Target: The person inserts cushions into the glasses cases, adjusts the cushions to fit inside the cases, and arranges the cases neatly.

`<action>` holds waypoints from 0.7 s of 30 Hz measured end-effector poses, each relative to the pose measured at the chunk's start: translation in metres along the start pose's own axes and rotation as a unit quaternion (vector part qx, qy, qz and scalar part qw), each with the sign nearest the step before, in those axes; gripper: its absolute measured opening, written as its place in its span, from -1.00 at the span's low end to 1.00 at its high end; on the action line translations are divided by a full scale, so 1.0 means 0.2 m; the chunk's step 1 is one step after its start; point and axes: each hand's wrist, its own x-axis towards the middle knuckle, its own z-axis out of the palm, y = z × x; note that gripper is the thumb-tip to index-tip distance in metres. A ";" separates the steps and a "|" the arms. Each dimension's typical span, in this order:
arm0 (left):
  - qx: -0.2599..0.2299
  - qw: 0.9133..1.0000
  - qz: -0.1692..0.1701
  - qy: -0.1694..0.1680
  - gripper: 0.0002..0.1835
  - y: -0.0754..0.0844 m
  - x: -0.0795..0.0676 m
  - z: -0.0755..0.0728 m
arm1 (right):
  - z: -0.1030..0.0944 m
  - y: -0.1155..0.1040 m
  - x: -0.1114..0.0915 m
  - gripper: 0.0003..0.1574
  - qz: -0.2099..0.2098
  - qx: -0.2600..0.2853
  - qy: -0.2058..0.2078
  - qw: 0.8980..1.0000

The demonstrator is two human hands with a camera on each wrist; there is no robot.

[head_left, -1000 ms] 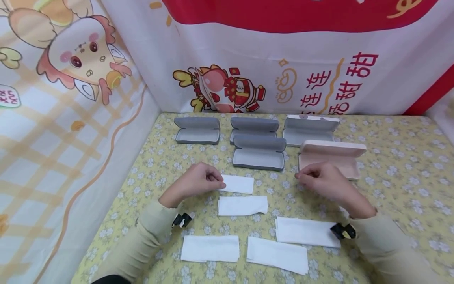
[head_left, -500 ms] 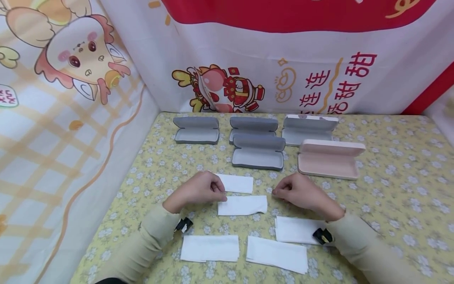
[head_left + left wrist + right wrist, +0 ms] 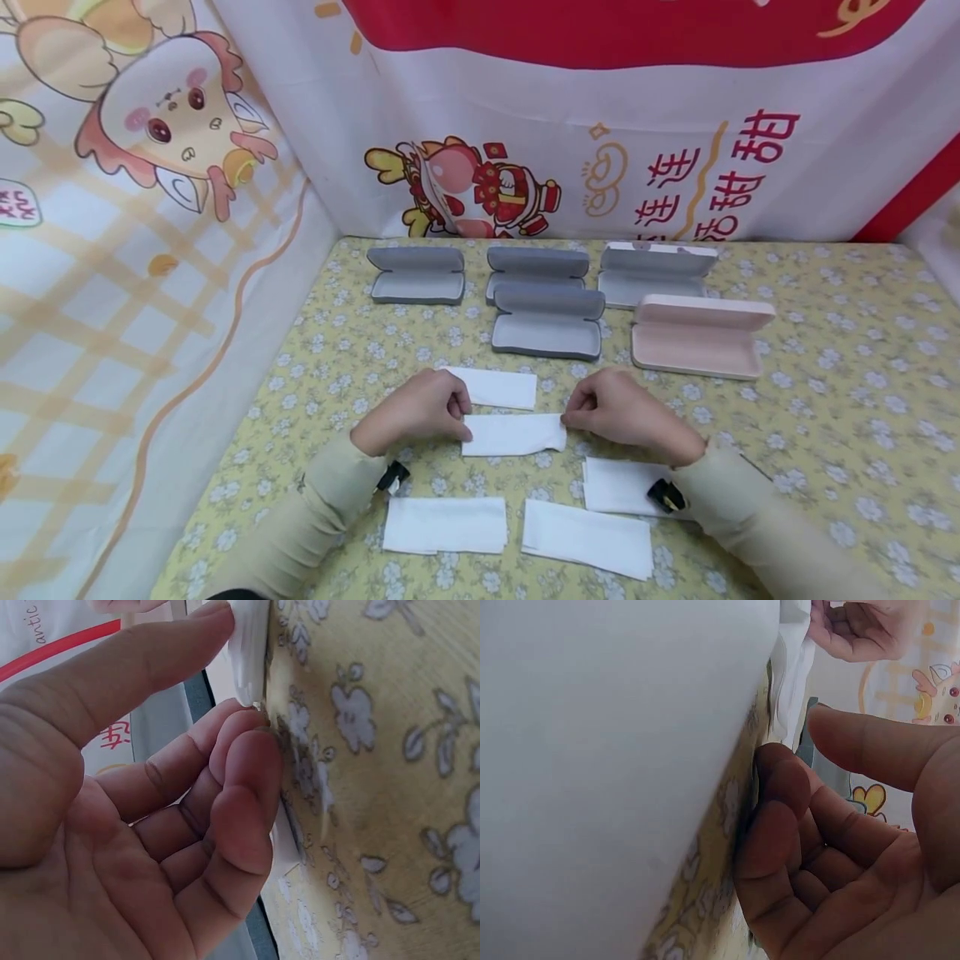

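Both my hands are at the ends of a flat, folded white cloth, the second in the middle column. My left hand is at its left end; the left wrist view shows the thumb touching the cloth's side and curled fingertips right at its edge, thumb and fingers spread apart. My right hand reaches its upper right corner; in the right wrist view the thumb stands apart from the curled fingers, which rest low by the tabletop. Another folded white cloth lies just behind, its left part overlapped by the left hand.
More folded white cloths lie in front: one at left, a slanted one and one partly under the right sleeve. Behind stand open glasses cases: several grey ones, such as the nearest, a pale one and a pink one.
My right hand has come from the pink case leftward and toward me to the cloth's right end. My left hand has shifted slightly from the rear cloth to the middle one's left end.
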 end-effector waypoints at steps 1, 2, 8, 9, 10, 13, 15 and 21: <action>0.000 1.000 -0.001 -0.001 -0.79 0.00 0.00 0.00 | 0.01 0.00 0.00 -0.83 -0.001 -0.005 -0.001 1.000; 0.000 1.000 -0.001 -0.001 -0.79 0.00 0.00 0.01 | 0.01 -0.01 0.01 -0.82 -0.003 -0.009 -0.002 1.000; 0.000 1.000 -0.015 -0.006 -0.78 0.01 0.01 0.02 | 0.04 -0.03 0.03 -0.77 -0.006 -0.020 -0.007 1.000; 0.002 1.000 -0.017 -0.005 -0.77 0.01 0.01 0.02 | 0.04 -0.03 0.04 -0.77 -0.006 -0.019 -0.008 1.000; 0.004 1.000 -0.017 -0.004 -0.77 0.01 0.01 0.03 | 0.04 -0.03 0.04 -0.77 -0.004 -0.019 -0.008 1.000; 0.006 1.000 -0.014 -0.006 -0.77 0.02 0.02 0.03 | 0.05 -0.03 0.06 -0.77 -0.001 -0.022 -0.006 1.000; 0.013 1.000 -0.014 -0.007 -0.76 0.02 0.03 0.04 | 0.06 -0.03 0.06 -0.77 0.001 -0.025 -0.006 1.000; 0.026 1.000 -0.003 -0.016 -0.77 0.04 0.04 0.04 | 0.06 -0.05 0.06 -0.76 0.005 -0.026 -0.019 0.999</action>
